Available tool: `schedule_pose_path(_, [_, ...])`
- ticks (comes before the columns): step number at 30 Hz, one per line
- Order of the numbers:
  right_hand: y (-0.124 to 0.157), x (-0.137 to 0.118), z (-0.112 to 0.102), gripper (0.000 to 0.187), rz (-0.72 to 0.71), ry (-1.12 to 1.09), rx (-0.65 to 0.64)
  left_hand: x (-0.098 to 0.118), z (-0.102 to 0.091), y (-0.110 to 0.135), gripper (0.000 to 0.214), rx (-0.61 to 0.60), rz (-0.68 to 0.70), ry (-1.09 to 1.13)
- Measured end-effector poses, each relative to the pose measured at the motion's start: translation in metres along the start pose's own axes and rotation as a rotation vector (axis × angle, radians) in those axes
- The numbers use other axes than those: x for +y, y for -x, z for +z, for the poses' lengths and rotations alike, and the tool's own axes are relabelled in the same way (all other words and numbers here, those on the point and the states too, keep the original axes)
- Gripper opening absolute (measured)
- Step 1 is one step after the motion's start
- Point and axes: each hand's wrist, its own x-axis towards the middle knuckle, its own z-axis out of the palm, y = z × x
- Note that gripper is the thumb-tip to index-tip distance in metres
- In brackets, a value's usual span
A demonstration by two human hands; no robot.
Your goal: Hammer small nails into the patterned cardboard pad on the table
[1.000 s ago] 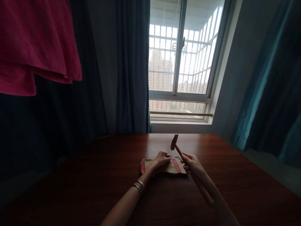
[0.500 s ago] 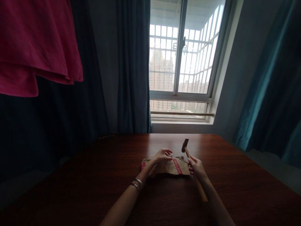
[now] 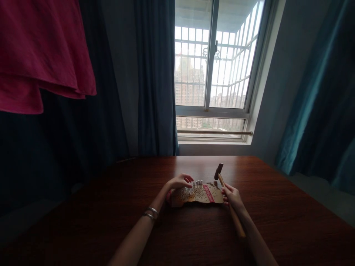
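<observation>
Closest to me, the right hand (image 3: 233, 197) wraps its fingers round a hammer (image 3: 236, 223). Just past it, a speckled board (image 3: 200, 196) lies on the table (image 3: 194, 236); the left hand (image 3: 181, 181) hovers there, fingers curved and parted, near upright pins (image 3: 198, 184). Beyond stands a window (image 3: 209, 74).

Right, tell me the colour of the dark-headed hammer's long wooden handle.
The long wooden handle is yellowish brown, best seen in the head view.

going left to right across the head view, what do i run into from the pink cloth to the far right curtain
Pink cloth → metal bangles → left hand → upright nail-like pins → hammer head → right hand → far right curtain
</observation>
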Motion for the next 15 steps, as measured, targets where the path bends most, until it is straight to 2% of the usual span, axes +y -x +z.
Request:
schedule_pose_path(11, [0.003, -0.003, 0.002, 0.046, 0.03, 0.007, 0.021, -0.021, 0.023, -0.014, 0.04, 0.147, 0.075, -0.064])
schedule_pose_path(15, [0.005, -0.004, 0.003, 0.043, 0.033, 0.024, 0.019, -0.019, 0.027, -0.012, 0.034, 0.212, 0.122, -0.084])
